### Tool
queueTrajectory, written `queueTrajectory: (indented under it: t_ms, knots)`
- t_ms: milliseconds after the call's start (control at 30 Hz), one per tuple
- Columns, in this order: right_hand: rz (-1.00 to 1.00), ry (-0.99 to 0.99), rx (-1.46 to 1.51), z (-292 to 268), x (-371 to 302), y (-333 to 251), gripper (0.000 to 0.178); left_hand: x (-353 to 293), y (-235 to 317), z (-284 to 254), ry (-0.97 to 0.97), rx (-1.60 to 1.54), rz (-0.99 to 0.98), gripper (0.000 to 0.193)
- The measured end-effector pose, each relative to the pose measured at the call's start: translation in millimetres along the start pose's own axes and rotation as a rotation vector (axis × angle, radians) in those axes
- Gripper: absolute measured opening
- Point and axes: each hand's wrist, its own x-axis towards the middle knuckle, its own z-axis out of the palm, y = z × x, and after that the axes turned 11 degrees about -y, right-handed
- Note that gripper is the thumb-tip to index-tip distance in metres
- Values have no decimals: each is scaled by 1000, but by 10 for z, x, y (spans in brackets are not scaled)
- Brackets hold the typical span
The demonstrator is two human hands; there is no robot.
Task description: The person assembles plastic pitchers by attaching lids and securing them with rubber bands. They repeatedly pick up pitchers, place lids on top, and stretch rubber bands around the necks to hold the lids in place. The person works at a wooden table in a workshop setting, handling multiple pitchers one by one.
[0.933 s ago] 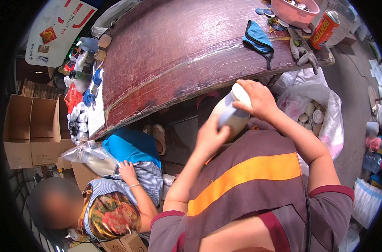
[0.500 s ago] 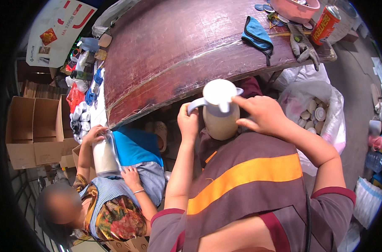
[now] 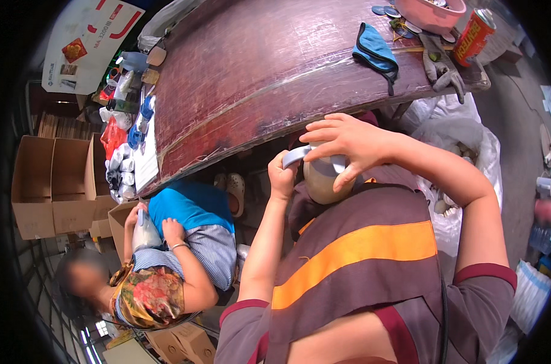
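A cream jug (image 3: 324, 184) with a grey handle (image 3: 295, 156) and grey rim stands upright close to my apron, just below the table's front edge. My left hand (image 3: 282, 175) is closed around the handle. Over the jug's top spreads my right hand (image 3: 351, 144), its fingers apart and its thumb by the grey spout. It hides most of the white lid, and I cannot tell how firmly it touches. At my left, a seated co-worker holds a pale jug (image 3: 145, 234) on the lap, apparently in clear plastic.
A dark red table (image 3: 245, 73) spans the front, with a blue cloth (image 3: 375, 53), grey glove (image 3: 439, 68), red-orange spray can (image 3: 474, 37) and pink basin (image 3: 430, 15) at right. A plastic bag of round pieces (image 3: 484, 155) stands beside me. Cardboard boxes (image 3: 36, 209) stand far left.
My right hand has moved from the lid's right edge to spread over the jug's top. The jug sits slightly further right. The co-worker's hands and jug have shifted closer to their body.
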Motion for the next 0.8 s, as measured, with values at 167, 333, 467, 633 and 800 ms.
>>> queueTrajectory:
  t_ms: [167, 333, 467, 633, 800]
  knots:
    - [184, -27, 111, 183, 80, 279, 53, -124, 203, 388, -232, 296, 15, 15]
    - [190, -39, 331, 138, -204, 268, 62, -58, 105, 166, -168, 227, 26, 10]
    - [-1, 14, 69, 65, -193, -65, 71, 189, 160, -37, -234, 180, 51, 6]
    - [-3, -24, -17, 128, -50, 16, 65, 284, 51, -39, -163, 103, -104, 3]
    - [446, 104, 137, 278, -143, 159, 67, -52, 329, 242, -140, 441, -180, 28]
